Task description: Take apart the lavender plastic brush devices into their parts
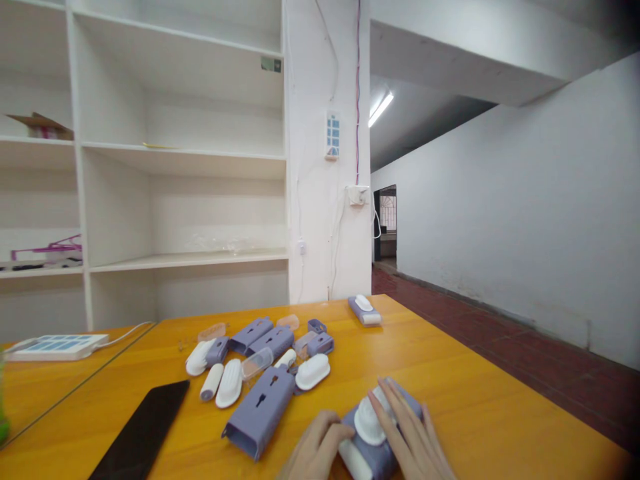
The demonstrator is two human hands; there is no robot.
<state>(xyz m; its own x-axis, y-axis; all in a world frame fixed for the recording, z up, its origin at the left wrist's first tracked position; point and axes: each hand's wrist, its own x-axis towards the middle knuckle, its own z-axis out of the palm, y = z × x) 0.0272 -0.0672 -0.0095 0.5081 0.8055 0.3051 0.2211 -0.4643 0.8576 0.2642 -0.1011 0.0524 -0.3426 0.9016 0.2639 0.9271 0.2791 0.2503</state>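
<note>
In front of me on the table lies a purple-grey plastic case [406, 398] with a ribbed white oval piece [369, 427] on top and a white rounded part [356, 460] at its near end. My left hand [320, 443] is closed at the case's left side, its thumb and bent fingers against the edge. Across the top and right side rests my right hand [413, 433], its long fingers pressed over the case and the white oval piece. Both hands partly cover the case. Another such case [365, 311], fitted with white parts, sits at the far table edge.
Left of my hands lie a hollow purple-grey shell [263, 410], white oval pieces [313, 371], a white cylinder [212, 382] and clear covers [257, 363]. A dark flat slab [143, 433] lies nearer left. White shelves [185, 153] stand behind the wooden table [480, 407]. A power strip [60, 347] lies far left.
</note>
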